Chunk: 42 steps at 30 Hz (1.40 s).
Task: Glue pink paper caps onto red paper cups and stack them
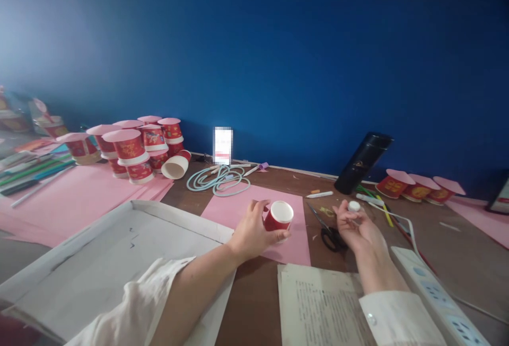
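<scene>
My left hand (250, 232) is wrapped around a small red paper cup (278, 217) with a white rim, held just above a pink paper sheet (242, 209) on the brown table. My right hand (355, 227) hovers to the right of it with fingers curled around a small white glue stick (353, 207), its cap end pointing up. Black scissors (329, 234) lie on the table between the two hands, just below the right hand's fingers.
A pile of red cups topped with pink paper (131, 147) stands at the back left on pink sheets. A coiled cable (218, 179), a black flask (362, 163), three more capped cups (419, 186), a white tray (103, 253), printed pages (318, 306) and a power strip (441, 298) surround me.
</scene>
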{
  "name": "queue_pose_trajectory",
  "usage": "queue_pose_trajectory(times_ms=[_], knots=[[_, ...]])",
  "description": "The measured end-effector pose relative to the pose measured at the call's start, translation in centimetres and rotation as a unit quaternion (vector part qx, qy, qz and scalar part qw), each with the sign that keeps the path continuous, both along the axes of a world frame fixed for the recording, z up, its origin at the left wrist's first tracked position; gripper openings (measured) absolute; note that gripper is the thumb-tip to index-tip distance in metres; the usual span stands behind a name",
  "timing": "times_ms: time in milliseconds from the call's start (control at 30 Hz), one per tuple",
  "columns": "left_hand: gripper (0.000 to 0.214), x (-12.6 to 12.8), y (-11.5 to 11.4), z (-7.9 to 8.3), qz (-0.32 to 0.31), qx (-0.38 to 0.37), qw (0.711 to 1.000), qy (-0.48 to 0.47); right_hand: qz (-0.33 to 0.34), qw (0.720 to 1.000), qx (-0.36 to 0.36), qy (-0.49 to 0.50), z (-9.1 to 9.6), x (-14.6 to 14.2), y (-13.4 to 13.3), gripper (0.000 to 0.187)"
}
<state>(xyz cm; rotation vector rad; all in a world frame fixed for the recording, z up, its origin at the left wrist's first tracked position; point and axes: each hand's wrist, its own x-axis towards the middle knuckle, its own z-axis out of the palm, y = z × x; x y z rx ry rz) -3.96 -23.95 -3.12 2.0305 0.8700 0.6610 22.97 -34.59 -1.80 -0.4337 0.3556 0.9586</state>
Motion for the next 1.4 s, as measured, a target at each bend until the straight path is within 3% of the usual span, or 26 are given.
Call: queue_pose_trajectory(times_ms=[600,867,1200,1400], knots=[[0.084,-0.1,-0.3,0.6,-0.022,-0.02,0.999,0.039,0.012,0.999,0.041,-0.027,-0.4,2.6,-0.7,0.042],[0.083,-0.2,-0.4,0.7,-0.025,-0.022,0.999,0.032,0.016,0.998,0.036,-0.057,-0.3,2.1,-0.7,0.033],[0.084,-0.1,-0.3,0.6,-0.027,-0.022,0.999,0.041,-0.001,0.999,0.005,-0.051,0.4,1.2,-0.6,0.036],[0.087,-0.1,-0.3,0.5,-0.027,-0.016,0.998,0.046,-0.005,0.993,-0.033,-0.114,0.7,0.9,-0.6,0.036]])
